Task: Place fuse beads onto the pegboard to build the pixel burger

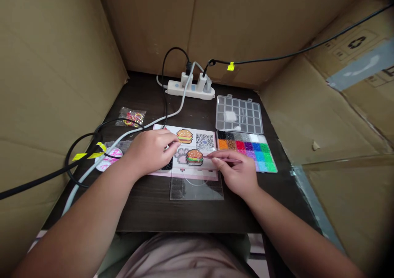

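Observation:
My right hand [238,171] grips slim pinkish tweezers [229,160], their tip at the right side of a burger made of small fuse beads [195,158]. The beads sit on a clear pegboard [197,191], which overlaps a printed pattern sheet [212,172] showing a burger picture and a QR code. Over the sheet's left part is my left hand [154,149], thumb and index finger pinched together; whatever is between them is too small to make out. A black patch, partly hidden, lies under that hand. Right of the sheet stands a compartment box of coloured beads [246,146].
The box's clear lid [240,113] lies behind it, holding a white square and a small white spoon. A power strip [191,90] with cables sits at the back. At left are a bag of coloured rings [131,117] and a pink-white disc [108,160]. Cardboard walls surround the table.

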Available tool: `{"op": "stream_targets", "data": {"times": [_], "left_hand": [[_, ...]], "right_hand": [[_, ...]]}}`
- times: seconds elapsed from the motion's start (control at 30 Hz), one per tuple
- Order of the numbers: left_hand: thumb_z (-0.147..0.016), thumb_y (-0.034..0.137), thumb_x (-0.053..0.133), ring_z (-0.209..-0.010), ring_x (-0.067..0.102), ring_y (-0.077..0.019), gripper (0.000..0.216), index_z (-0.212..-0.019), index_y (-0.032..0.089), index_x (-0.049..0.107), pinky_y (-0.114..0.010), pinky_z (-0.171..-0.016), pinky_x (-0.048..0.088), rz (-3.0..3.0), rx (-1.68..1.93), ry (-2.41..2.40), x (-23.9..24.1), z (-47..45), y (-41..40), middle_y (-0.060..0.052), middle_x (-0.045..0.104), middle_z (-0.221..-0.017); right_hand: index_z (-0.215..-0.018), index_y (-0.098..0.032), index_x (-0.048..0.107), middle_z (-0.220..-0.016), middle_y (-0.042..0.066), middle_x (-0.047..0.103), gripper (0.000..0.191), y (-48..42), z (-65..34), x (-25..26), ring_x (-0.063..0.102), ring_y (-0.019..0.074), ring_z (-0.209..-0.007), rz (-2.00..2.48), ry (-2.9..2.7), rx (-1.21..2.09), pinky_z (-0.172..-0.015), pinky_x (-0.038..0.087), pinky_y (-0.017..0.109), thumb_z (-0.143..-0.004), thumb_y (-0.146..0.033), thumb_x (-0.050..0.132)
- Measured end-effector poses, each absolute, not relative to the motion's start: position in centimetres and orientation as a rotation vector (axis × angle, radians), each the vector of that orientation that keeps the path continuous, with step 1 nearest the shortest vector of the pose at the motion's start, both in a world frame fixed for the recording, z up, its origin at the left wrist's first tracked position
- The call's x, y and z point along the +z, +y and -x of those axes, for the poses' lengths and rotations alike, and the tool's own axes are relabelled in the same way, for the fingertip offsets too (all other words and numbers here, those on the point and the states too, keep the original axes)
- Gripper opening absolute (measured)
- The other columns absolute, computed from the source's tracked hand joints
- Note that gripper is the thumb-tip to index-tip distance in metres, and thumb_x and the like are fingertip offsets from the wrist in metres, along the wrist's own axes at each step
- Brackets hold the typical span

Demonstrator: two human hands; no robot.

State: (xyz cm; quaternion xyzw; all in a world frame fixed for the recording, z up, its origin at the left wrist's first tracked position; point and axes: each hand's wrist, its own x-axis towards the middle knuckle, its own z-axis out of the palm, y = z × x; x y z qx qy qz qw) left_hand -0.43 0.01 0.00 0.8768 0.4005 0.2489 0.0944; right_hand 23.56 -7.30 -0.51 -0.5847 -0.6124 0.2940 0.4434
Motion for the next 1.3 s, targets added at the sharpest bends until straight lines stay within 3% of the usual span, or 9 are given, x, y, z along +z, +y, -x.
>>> {"op": "stream_targets", "data": {"times": [0.23, 1.0, 1.3], "left_hand": [[-0.091, 0.026, 0.051, -0.081, 0.068, -0.0184, 0.024, -0.089, 0.017, 0.072, -0.031, -0.072, 0.051, -2.577, 0.738, 1.184, 0.2, 0.4, -0.2, -0.005, 0.072, -0.089], [-0.091, 0.026, 0.051, -0.080, 0.067, -0.0187, 0.024, -0.088, 0.017, 0.072, -0.031, -0.070, 0.049, -2.579, 0.720, 1.175, 0.3, 0.4, -0.2, -0.005, 0.073, -0.090], [-0.091, 0.027, 0.049, -0.080, 0.067, -0.0185, 0.025, -0.089, 0.018, 0.072, -0.031, -0.071, 0.050, -2.568, 0.722, 1.194, 0.3, 0.4, -0.1, -0.005, 0.073, -0.091]], "right_hand": [[-0.079, -0.021, 0.076, -0.083, 0.005, 0.078, 0.010, -7.3, -23.5, -1.4, 0.074, 0.0209, -0.078, 1.482, -1.504, 0.753, -0.071, 0.061, 0.034, -0.080, -0.024, 0.067], [-0.080, -0.021, 0.076, -0.083, 0.004, 0.078, 0.010, -7.2, -23.4, -1.3, 0.074, 0.0192, -0.077, 1.494, -1.505, 0.794, -0.068, 0.061, 0.031, -0.079, -0.022, 0.066], [-0.080, -0.022, 0.075, -0.084, 0.004, 0.078, 0.004, -8.5, -25.7, 0.1, 0.075, 0.0217, -0.080, 1.503, -1.352, 0.506, -0.073, 0.064, 0.034, -0.078, -0.024, 0.072]]}}
